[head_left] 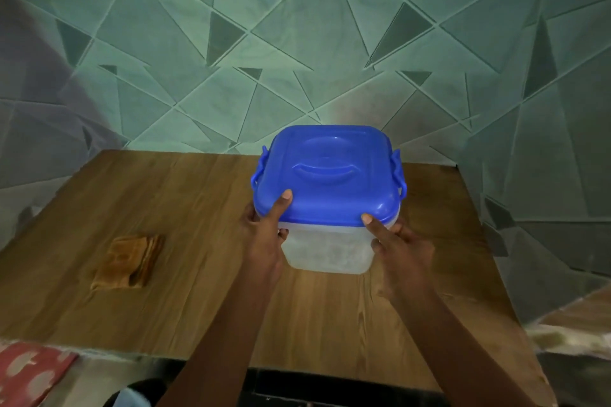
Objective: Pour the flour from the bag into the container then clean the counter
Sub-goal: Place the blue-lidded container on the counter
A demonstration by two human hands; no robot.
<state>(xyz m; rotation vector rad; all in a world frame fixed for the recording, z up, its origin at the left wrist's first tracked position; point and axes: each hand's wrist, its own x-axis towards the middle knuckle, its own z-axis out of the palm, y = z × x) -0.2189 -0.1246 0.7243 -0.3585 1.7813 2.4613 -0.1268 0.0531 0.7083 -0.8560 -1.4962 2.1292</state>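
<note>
A translucent plastic container [327,251] with a blue lid [330,172] stands near the middle of the wooden counter [198,195]. The lid is on, with blue side clips at left and right. My left hand [264,228] grips the container's near left corner, thumb resting on the lid. My right hand [396,241] grips the near right corner, thumb on the lid's edge. A folded brown cloth [127,263] lies on the counter to the left. No flour bag is in view.
A green wall with a triangle pattern rises right behind the counter and along the right side. A red patterned fabric [29,370] shows at the bottom left below the counter's front edge. A lower surface [575,324] sits at the right.
</note>
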